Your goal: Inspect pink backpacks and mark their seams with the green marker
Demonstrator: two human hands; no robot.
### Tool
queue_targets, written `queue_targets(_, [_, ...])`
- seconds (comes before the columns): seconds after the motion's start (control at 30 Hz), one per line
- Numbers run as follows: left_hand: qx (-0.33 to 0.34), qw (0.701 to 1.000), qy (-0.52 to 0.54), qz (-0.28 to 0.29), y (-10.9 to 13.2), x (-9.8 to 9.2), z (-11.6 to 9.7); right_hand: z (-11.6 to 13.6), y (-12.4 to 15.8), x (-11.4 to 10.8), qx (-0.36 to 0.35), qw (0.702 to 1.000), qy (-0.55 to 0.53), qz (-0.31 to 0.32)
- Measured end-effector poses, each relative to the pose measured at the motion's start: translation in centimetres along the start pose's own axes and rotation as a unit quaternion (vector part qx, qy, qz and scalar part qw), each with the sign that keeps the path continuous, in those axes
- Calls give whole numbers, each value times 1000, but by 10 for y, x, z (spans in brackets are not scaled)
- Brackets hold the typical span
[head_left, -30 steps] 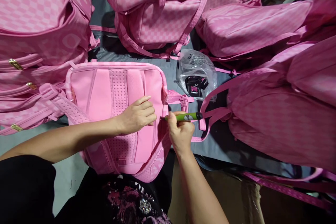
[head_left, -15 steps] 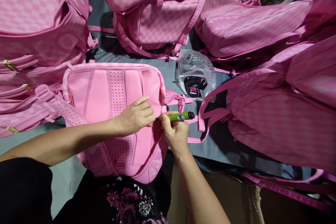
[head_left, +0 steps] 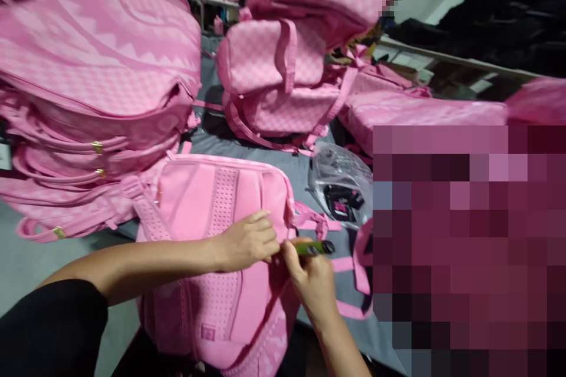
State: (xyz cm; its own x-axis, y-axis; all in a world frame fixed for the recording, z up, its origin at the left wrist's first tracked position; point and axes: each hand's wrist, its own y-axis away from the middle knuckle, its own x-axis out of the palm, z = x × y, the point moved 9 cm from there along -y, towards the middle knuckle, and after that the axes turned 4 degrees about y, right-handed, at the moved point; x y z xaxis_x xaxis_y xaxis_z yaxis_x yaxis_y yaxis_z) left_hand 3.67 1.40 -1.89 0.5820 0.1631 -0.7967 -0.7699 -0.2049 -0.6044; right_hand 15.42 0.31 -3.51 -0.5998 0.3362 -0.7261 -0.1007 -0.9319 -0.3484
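Observation:
A pink backpack [head_left: 198,200] lies back-side up on the grey table in front of me, its padded panel facing me. My left hand [head_left: 247,241] rests on its right edge with the fingers curled together, pressing or pinching the fabric. My right hand [head_left: 312,283] is closed around a green pen-like tool [head_left: 315,248] with a black end. The tool's tip points left at the backpack's edge, right beside my left fingertips.
Stacks of pink backpacks [head_left: 97,70] stand on the left, and more checkered ones [head_left: 283,70] lie behind. A clear plastic bag [head_left: 340,185] with small dark items lies to the right. The right side of the view is pixelated.
The view has tilted upward, so the room behind shows. My hands stay together at the backpack's right edge, the tool still against it.

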Motion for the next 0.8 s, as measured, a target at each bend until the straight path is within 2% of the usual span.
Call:
queue_targets(0.1, [2, 1000, -9, 12, 1, 7, 2, -5, 0, -2, 13, 999, -5, -30])
queue_targets(0.23, [-11, 999, -12, 39, 4, 17, 4, 1, -1, 4, 1, 999, -37, -19])
queue_targets(0.33, [-11, 999, -8, 35, 5, 16, 3, -4, 0, 2, 32, 999, -19, -36])
queue_targets(0.47, [-17, 999, -28, 28, 4, 13, 3, -5, 1, 9, 32, 997, -74, -5])
queue_targets(0.57, [-9, 999, -31, 17, 4, 11, 1, -9, 1, 7, 56, 998, -36, -19])
queue_targets(0.7, [-26, 999, -24, 38, 4, 15, 4, -4, 0, 10, 37, 997, -62, -11])
queue_targets(0.8, [-21, 999, -21, 23, 4, 14, 4, -6, -1, 10, 46, 999, -19, -12])
